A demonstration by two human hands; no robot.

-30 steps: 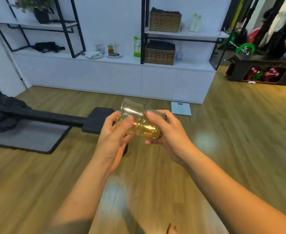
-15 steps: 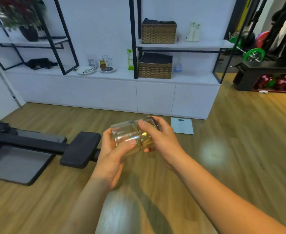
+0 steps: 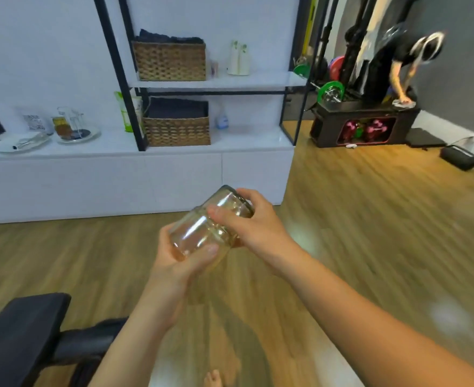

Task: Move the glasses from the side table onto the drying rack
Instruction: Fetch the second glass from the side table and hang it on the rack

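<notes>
Head view: 1 clear, amber-tinted glass (image 3: 202, 230) lies tilted in the air above the wooden floor (image 3: 370, 233), dark rim up and to the right, and looks empty. The left hand (image 3: 174, 263) cups its base from below, thumb curled across the front. The right hand (image 3: 252, 227) wraps the rim end, thumb on the side. On the white worktop (image 3: 244, 138) behind, a wire drying rack (image 3: 72, 120) on a plate carries another amber glass (image 3: 61, 127). 2 woven baskets (image 3: 170, 61) hold dark cloth.
</notes>
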